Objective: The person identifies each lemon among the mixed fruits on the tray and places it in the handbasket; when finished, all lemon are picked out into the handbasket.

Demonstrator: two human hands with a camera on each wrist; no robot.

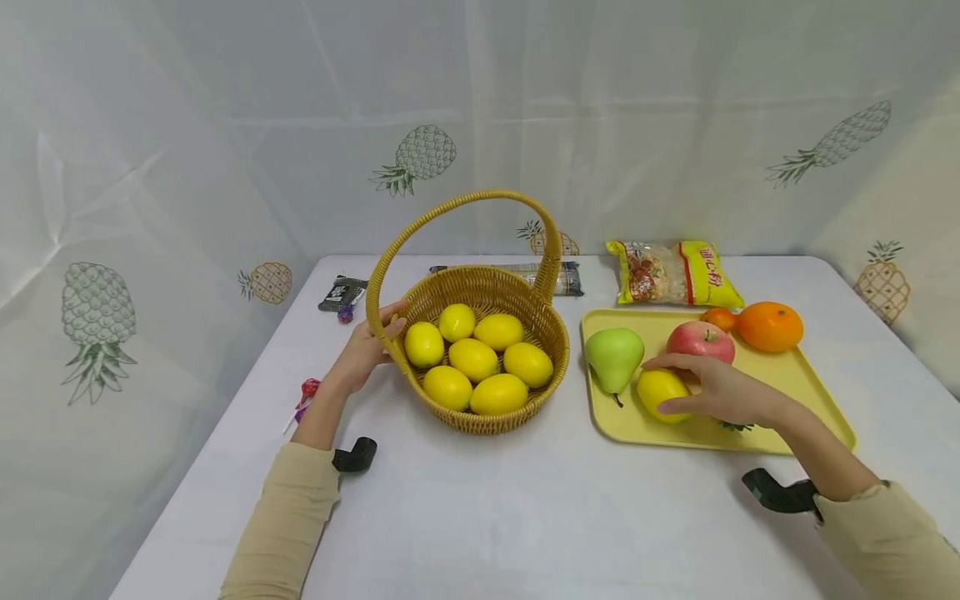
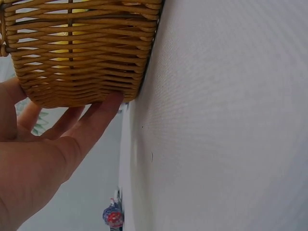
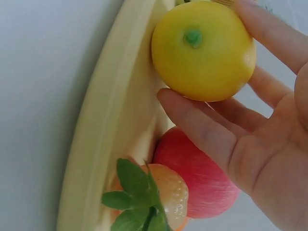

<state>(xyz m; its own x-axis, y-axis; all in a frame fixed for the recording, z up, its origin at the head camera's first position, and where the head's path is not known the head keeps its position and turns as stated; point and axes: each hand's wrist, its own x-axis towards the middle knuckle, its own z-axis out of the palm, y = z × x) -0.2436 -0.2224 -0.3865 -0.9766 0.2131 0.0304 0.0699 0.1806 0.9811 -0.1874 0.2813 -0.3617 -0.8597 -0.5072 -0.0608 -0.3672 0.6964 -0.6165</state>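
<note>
A round wicker basket (image 1: 487, 425) with a tall handle holds several lemons (image 1: 473, 360). At its left side my left hand (image 1: 367, 346) grips the rim by the handle's base; in the left wrist view, the fingers (image 2: 91, 122) lie against the woven outer wall. Over the yellow tray (image 1: 637, 435), my right hand (image 1: 712, 387) holds a lemon (image 1: 660, 393) between thumb and fingers. The right wrist view shows that lemon's green-tipped end (image 3: 193, 37). Left of it lies a green pear (image 1: 615, 358), and behind it a red apple (image 1: 701, 340).
An orange (image 1: 769, 327) and a smaller orange fruit (image 1: 718, 319) sit at the tray's back. A green-leaved fruit (image 3: 137, 197) is mostly hidden by my right hand in the head view. Behind stand a yellow food packet (image 1: 675, 275) and a dark-ended packet (image 1: 570, 279). Lollipops (image 1: 307, 392) lie left.
</note>
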